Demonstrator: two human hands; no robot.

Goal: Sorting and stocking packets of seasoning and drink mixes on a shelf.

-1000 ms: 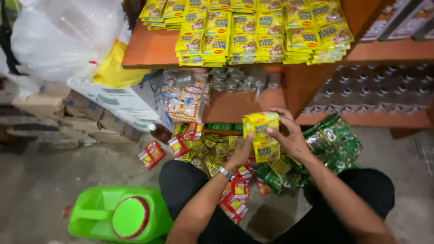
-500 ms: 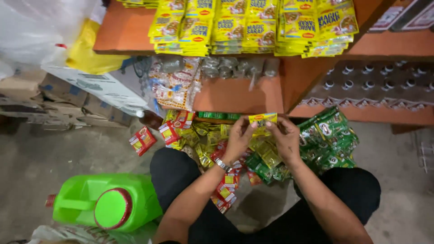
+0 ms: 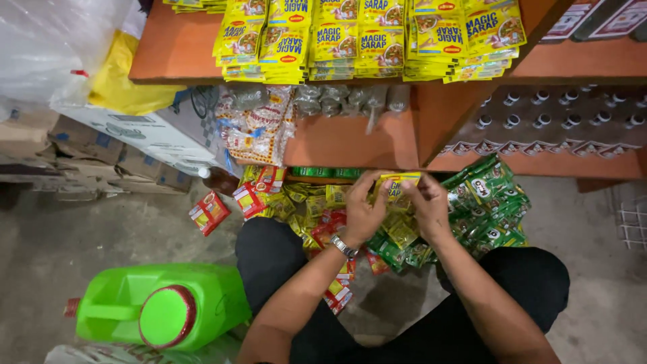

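Centrally, just above mid-frame: yellow sachet strip point(image 3: 397, 183) pinched at its top edge between left hand point(image 3: 362, 212) and right hand point(image 3: 426, 204), fingers of both closed on it. Wristwatch point(image 3: 344, 247) on left wrist. Beneath: heap of yellow, red and green sachets point(image 3: 317, 209) on floor. Right of centre: green sachets point(image 3: 492, 202). Top of frame: orange shelf point(image 3: 175, 50) with stacked yellow packets point(image 3: 364, 37). Lower left: green jug point(image 3: 162, 313).

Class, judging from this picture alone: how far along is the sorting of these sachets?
Done: yellow sachets lie in neat stacks on the orange shelf. In hand: the left hand and right hand hold a yellow sachet strip between them. Left: the mixed pile on the floor and green sachets remain loose.
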